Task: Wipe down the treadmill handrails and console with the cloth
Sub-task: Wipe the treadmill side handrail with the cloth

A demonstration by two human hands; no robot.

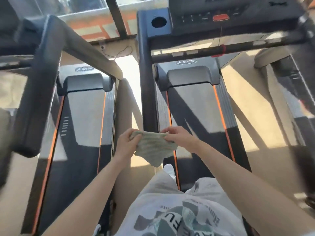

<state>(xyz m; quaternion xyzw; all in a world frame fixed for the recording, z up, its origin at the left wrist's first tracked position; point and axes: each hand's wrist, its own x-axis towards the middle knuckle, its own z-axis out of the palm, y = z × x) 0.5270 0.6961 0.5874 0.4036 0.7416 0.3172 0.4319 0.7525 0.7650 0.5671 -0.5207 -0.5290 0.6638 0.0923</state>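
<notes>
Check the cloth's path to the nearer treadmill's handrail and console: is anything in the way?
Nothing visible blocks it. Both the left hand and right hand grip the cloth in open air, just in front of the dark handrail. The console sits beyond the crossbar; only a thin safety cord hangs there.

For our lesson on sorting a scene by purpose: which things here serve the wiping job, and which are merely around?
Serving the job:
cloth, gripped by left hand and right hand
handrail
console

Merely around:
running belt
neighbouring treadmill
white shoe
</notes>
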